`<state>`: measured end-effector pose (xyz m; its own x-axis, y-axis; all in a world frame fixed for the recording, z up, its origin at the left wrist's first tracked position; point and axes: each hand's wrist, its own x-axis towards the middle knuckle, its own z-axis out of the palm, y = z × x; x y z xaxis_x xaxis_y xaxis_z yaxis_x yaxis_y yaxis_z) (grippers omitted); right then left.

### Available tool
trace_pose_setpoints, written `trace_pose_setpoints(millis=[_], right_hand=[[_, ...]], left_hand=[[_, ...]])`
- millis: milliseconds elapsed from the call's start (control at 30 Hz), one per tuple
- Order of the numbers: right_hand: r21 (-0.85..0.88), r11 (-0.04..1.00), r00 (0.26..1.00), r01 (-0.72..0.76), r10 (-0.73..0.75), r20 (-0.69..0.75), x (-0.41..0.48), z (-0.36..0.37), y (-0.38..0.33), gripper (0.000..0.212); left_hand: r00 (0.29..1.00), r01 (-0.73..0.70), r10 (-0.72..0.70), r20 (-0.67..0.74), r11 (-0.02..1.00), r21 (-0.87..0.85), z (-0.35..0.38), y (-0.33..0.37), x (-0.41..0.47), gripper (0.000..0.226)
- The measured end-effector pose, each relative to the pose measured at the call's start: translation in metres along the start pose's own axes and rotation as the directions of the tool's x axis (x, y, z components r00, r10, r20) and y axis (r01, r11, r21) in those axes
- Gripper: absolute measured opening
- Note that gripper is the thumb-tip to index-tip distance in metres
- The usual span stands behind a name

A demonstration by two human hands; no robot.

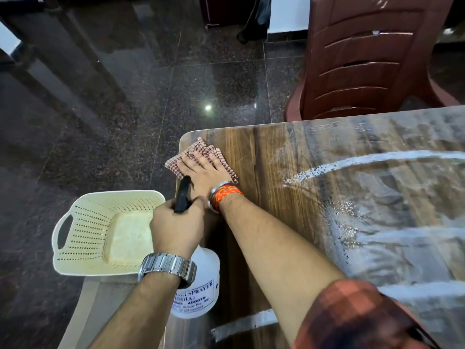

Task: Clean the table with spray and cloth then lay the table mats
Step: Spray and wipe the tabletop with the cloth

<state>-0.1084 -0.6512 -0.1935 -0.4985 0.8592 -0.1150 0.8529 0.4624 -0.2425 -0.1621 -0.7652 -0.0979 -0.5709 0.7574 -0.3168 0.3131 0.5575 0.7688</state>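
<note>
Cream basket (88, 230) far left, off bench edge, pale square pad inside; whether mats, cannot tell. Left hand (176, 227) beside it, fingers (171, 205) clenched round black head of spray bottle (201, 280). Right hand (203, 172) flat, fingers released, pressing checked cloth (198, 147) at bench (276, 197) corner. Wet streaks on bench to right. Step: wiping. Next likely: sweep cloth rightward through streaks, keep pressure even.

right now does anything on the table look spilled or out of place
Wet white streaks and droplets lie unwiped across the table, away from the cloth, which sits at the corner under the right hand.
</note>
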Motion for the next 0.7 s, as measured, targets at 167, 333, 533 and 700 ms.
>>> trace_pose_setpoints(millis=[167,333,533,700], right_hand=[[0.054,0.989,0.99,-0.134,0.136,-0.031,0.027,-0.018,0.047,0.055],[0.082,0.905,0.897,-0.417,0.424,-0.125,-0.016,-0.032,0.148,0.059],[0.138,0.626,0.611,-0.768,0.78,-0.137,-0.123,-0.042,0.279,0.059],[0.141,0.593,0.581,-0.793,0.805,-0.118,-0.134,-0.041,0.262,0.058]], left_hand=[[1.0,-0.005,0.006,0.012,1.0,-0.007,0.005,0.0,-0.002,0.034],[1.0,0.027,-0.027,-0.001,1.0,-0.006,0.006,0.0,0.001,0.035],[1.0,0.002,-0.002,-0.009,1.0,-0.004,0.005,-0.002,-0.002,0.036],[0.999,-0.044,0.044,-0.021,0.999,0.014,0.006,-0.007,-0.005,0.039]])
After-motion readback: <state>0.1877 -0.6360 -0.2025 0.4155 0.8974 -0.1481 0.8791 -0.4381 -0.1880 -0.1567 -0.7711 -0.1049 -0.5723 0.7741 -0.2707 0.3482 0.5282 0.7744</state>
